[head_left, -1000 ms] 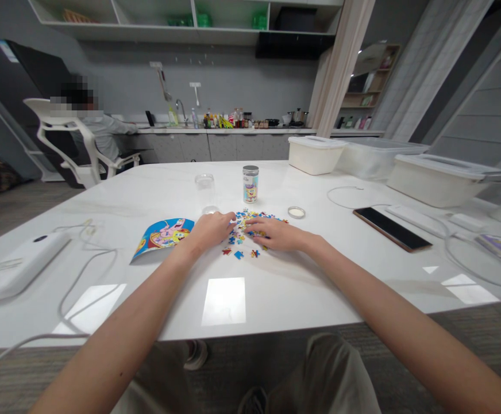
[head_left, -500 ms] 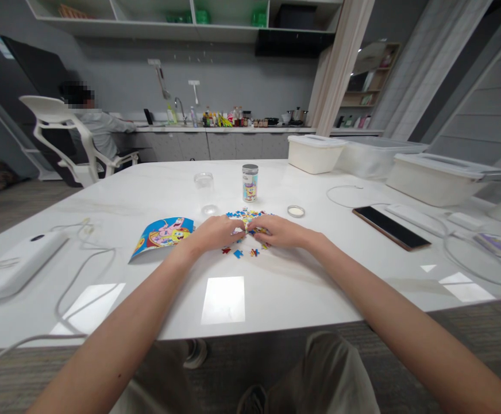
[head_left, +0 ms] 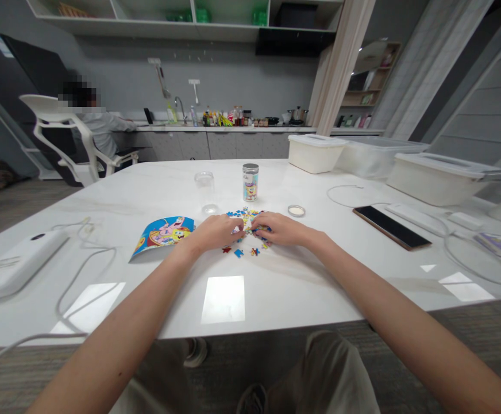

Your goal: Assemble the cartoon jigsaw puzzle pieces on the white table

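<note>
Puzzle pieces [head_left: 246, 217] lie nearer than the printed jar [head_left: 250, 184]; left hand [head_left: 216, 232] and right hand [head_left: 283, 229], half-curled, have drawn together there, seemingly letting both work 1 pile. I cannot tell their grip.

Black phone [head_left: 392, 227], lidded tubs [head_left: 315, 157], probably a fridge [head_left: 26, 77]

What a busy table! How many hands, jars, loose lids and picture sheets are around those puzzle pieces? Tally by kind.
Hands: 2 (left hand, right hand)
Jars: 2 (clear jar, cartoon jar)
Loose lid: 1
Picture sheet: 1
Total around the puzzle pieces: 6
</note>
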`<state>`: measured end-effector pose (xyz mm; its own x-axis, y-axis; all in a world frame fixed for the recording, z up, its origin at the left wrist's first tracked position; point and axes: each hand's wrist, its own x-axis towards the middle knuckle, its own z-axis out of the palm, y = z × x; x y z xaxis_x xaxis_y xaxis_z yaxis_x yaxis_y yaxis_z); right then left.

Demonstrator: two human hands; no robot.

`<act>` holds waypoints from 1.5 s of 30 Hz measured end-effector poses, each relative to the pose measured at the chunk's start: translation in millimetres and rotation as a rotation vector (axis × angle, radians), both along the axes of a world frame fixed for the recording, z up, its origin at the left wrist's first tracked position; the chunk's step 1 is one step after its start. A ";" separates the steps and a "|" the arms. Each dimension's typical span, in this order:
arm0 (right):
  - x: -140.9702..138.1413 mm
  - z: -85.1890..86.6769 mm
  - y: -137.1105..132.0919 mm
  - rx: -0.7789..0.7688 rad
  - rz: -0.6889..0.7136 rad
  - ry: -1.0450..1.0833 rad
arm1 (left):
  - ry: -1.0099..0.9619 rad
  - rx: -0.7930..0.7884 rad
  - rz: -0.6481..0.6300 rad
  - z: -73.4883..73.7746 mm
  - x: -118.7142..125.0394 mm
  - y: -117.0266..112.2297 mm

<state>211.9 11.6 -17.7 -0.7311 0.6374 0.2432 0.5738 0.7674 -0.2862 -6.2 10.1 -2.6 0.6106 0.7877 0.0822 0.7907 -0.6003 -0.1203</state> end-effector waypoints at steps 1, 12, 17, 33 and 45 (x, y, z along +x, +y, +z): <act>-0.2 -0.2 -0.1 0.004 0.007 0.003 | -0.001 -0.003 0.005 -0.2 0.3 -0.1; -1.4 -3.1 -0.1 -0.003 0.022 0.012 | -0.007 -0.005 0.006 -0.2 0.4 -0.2; 2.1 -2.8 2.7 0.048 -0.003 0.032 | -0.022 0.037 0.009 -3.1 -1.1 1.5; 2.3 -4.3 3.4 0.033 -0.001 0.031 | 0.001 -0.012 -0.018 -2.4 -2.6 3.3; 1.8 -3.8 1.4 0.078 -0.145 0.008 | 0.022 0.060 0.136 -3.1 -2.5 2.6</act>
